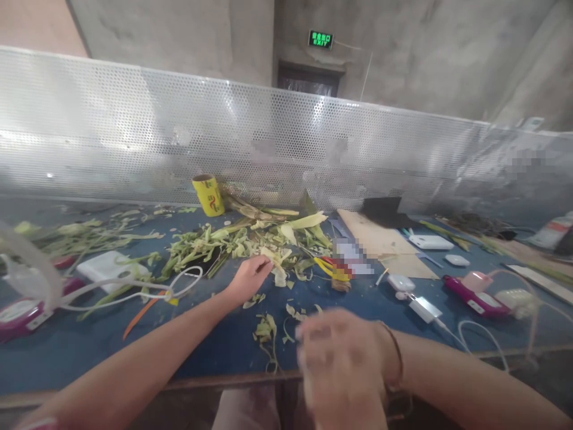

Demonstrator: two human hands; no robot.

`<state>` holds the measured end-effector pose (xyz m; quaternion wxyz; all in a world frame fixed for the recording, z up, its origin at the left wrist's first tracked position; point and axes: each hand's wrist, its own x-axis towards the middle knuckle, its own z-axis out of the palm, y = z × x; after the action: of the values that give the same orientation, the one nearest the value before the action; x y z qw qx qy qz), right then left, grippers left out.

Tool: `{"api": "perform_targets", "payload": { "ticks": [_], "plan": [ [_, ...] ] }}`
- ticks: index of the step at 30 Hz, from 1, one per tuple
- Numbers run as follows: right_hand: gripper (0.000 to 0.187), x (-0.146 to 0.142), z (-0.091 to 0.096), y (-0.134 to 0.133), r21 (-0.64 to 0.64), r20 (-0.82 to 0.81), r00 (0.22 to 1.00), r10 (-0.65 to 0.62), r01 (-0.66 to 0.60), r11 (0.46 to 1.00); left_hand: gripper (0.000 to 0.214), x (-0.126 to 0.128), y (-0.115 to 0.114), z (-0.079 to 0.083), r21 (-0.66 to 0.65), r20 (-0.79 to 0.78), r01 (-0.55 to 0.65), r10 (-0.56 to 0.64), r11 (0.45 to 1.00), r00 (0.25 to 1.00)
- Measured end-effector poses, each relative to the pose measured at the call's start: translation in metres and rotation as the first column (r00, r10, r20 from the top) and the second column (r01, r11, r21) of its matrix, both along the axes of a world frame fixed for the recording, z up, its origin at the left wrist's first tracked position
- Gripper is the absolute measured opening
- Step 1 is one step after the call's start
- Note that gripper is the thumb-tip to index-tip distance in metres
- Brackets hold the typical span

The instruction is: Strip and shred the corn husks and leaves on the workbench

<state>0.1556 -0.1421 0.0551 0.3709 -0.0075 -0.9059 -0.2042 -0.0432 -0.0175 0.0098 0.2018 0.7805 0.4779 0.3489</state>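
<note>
My left hand (248, 277) reaches forward over the blue table (71, 346) and its fingers pinch at pale green husk pieces at the edge of a heap of leaf scraps (233, 242). My right hand (342, 361) is close to the camera near the table's front edge, smeared by motion, with a thin bracelet on its wrist; its fingers cannot be made out. Small leaf bits (267, 328) lie between the two hands. A yellow tape roll (208, 194) stands behind the heap.
A perforated metal screen (286, 143) walls off the back of the table. White cable (147, 286), a white box (105, 267) and a pink device (20, 315) lie left. Scissors with yellow and red handles (333, 269), cardboard (380, 242), white chargers and another pink device (474, 295) lie right.
</note>
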Motion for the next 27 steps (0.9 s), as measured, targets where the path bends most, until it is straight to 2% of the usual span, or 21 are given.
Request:
{"api": "perform_targets", "payload": {
  "ticks": [1,2,3,4,6,8,10,11,13,16,18,21,24,27],
  "plan": [
    [0.037,0.002,0.003,0.020,-0.028,-0.017,0.999,-0.034,0.033,0.999,0.030,0.000,0.000,0.000,0.007,0.003,0.005,-0.005,1.000,1.000],
    [0.032,0.004,0.004,0.039,-0.111,-0.023,0.987,-0.159,0.155,0.982,0.030,0.000,0.000,0.001,0.010,0.005,0.009,-0.009,1.000,1.000],
    [0.027,0.007,0.003,0.058,-0.219,0.004,0.946,-0.324,0.317,0.923,0.031,0.001,-0.001,0.002,0.012,0.006,0.010,-0.010,1.000,1.000],
    [0.021,0.009,0.001,0.075,-0.319,0.047,0.890,-0.453,0.444,0.838,0.031,0.001,-0.001,0.003,0.016,0.007,0.009,-0.009,1.000,1.000],
    [0.016,0.010,-0.008,0.105,-0.496,0.189,0.732,-0.654,0.646,0.580,0.032,0.001,-0.002,0.005,0.038,0.025,-0.004,0.003,0.999,1.000],
    [0.024,0.009,-0.020,0.126,-0.529,0.359,0.592,-0.721,0.766,0.366,0.031,-0.001,-0.003,0.006,0.065,0.079,-0.023,0.018,0.998,0.997],
    [0.030,0.004,-0.032,0.138,-0.484,0.481,0.481,-0.733,0.843,0.235,0.029,-0.002,-0.002,0.006,0.063,0.160,-0.039,0.028,0.997,0.987],
    [0.030,0.001,-0.038,0.142,-0.448,0.522,0.440,-0.731,0.870,0.205,0.028,-0.003,-0.002,0.005,0.046,0.208,-0.047,0.036,0.998,0.977],
    [0.025,-0.004,-0.046,0.144,-0.388,0.565,0.399,-0.722,0.901,0.194,0.023,-0.004,0.000,0.003,-0.023,0.317,-0.047,0.051,0.999,0.947],
    [0.021,-0.008,-0.054,0.143,-0.365,0.574,0.397,-0.717,0.907,0.210,0.023,-0.001,0.002,-0.001,-0.159,0.464,-0.003,0.077,0.987,0.882],
    [0.020,-0.007,-0.057,0.142,-0.359,0.567,0.403,-0.719,0.906,0.225,0.027,0.001,0.002,-0.002,-0.222,0.504,0.029,0.089,0.975,0.859],
    [0.018,-0.003,-0.060,0.140,-0.350,0.549,0.428,-0.718,0.898,0.268,0.030,0.003,0.000,0.002,-0.248,0.500,0.037,0.095,0.968,0.861],
    [0.013,0.001,-0.059,0.139,-0.439,0.478,0.490,-0.728,0.852,0.286,0.030,0.003,-0.003,0.007,-0.257,0.482,0.046,0.087,0.965,0.872],
    [0.008,0.007,-0.053,0.139,-0.645,0.301,0.612,-0.731,0.696,0.317,0.029,0.002,-0.004,0.008,-0.309,0.524,0.100,0.082,0.946,0.848]
  ]
}}
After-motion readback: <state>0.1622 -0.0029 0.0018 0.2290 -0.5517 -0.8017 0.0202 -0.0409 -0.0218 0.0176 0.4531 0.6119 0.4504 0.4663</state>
